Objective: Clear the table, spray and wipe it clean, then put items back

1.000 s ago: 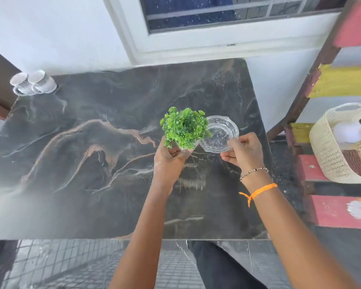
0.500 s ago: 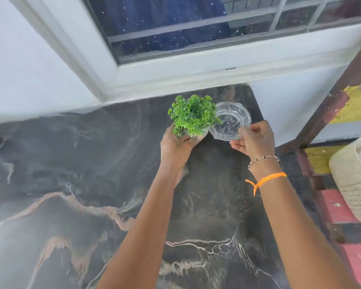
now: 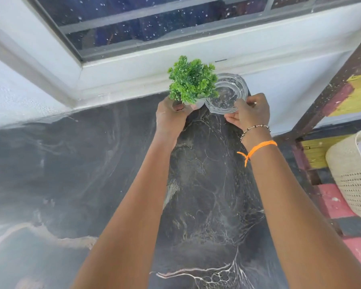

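A small green potted plant (image 3: pixel 193 80) in a white pot is gripped at its base by my left hand (image 3: pixel 171 117). Just to its right, a clear glass bowl (image 3: pixel 227 93) is held at its near rim by my right hand (image 3: pixel 249 113). Both items are at the far right corner of the dark marble table (image 3: pixel 71 174), close to the wall under the window. I cannot tell whether they rest on the tabletop or hover just above it.
A white window frame (image 3: pixel 133 76) and wall run along the table's far edge. To the right stands a painted wooden shelf (image 3: pixel 331 97) with a cream woven basket (image 3: pixel 354 176) on it.
Both hands have carried the plant and the glass bowl from the table's middle right toward the far right corner by the wall. The two cups at the far left have left the view.
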Action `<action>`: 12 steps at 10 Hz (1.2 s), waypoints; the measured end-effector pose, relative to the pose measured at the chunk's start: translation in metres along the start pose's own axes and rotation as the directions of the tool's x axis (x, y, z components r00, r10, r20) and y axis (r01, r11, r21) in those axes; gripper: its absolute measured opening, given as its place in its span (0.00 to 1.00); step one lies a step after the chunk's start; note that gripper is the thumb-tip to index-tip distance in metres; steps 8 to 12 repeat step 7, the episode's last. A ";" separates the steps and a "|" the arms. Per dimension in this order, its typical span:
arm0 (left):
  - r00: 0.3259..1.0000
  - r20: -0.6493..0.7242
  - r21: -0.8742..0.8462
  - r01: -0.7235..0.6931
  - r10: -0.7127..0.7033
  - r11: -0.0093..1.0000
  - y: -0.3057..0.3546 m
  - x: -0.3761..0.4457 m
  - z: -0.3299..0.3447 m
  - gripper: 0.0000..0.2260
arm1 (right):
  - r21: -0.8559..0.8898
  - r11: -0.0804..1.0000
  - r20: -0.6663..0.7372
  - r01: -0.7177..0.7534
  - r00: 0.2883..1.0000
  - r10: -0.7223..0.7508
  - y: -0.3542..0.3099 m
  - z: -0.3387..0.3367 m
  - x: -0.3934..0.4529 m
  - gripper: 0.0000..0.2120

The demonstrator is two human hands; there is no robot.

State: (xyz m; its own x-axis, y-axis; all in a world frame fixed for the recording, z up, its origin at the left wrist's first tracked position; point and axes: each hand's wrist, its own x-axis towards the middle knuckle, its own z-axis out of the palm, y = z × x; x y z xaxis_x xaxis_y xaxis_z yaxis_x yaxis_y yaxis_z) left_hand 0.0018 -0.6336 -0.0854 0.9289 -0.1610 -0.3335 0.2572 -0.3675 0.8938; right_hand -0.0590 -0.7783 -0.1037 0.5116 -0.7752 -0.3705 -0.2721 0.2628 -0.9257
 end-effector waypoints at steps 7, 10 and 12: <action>0.988 -0.136 -0.017 -0.071 0.068 0.997 -0.004 -0.014 0.008 0.22 | 0.128 0.991 0.044 -0.051 0.998 0.046 0.005 -0.006 -0.019 0.10; 0.988 -0.136 -0.017 -0.071 0.068 0.997 -0.004 -0.014 0.008 0.22 | 0.128 0.991 0.044 -0.051 0.998 0.046 0.005 -0.006 -0.019 0.10; 0.988 -0.136 -0.017 -0.071 0.068 0.997 -0.004 -0.014 0.008 0.22 | 0.128 0.991 0.044 -0.051 0.998 0.046 0.005 -0.006 -0.019 0.10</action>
